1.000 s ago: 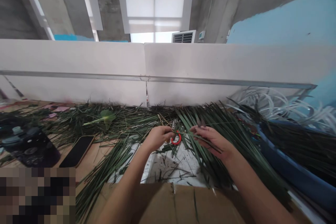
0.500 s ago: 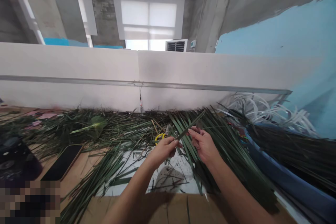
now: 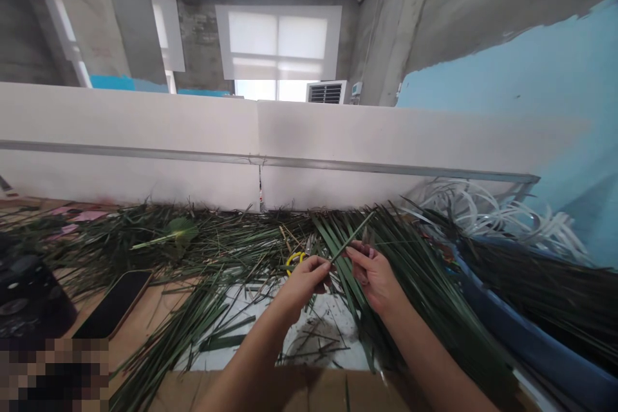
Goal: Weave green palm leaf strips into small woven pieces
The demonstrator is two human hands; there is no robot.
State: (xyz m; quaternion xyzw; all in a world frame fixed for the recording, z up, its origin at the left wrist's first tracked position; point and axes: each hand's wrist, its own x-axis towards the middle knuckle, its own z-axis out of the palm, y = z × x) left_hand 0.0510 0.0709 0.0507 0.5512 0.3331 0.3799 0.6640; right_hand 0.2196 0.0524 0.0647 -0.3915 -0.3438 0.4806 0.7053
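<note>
My left hand [image 3: 309, 280] pinches one end of a narrow green leaf strip [image 3: 355, 235], which slants up and away to the right. Fingertips of my right hand [image 3: 374, 275] are closed near the strip's middle. A small pointed tool with a pinkish part [image 3: 368, 239] sticks up from that same hand; its exact kind is hard to make out. Just left of the hands lie scissors with yellow handles [image 3: 291, 262], partly covered by leaves. Under and right of my right hand spreads a thick bundle of long green leaves [image 3: 427, 296].
Leaf scraps litter a white sheet [image 3: 333, 355] on the table. To the left are a phone [image 3: 113, 304], a pleated fan leaf [image 3: 182, 230] and a dark patterned object [image 3: 31, 299]. A blue container [image 3: 526, 328] of dark strands stands right, below white strips [image 3: 497, 206]. A white partition [image 3: 145, 119] borders the back.
The leaf strip has turned in my fingers and shows a narrower side. Both hands sit slightly lower in the picture, as the whole view has shifted a little.
</note>
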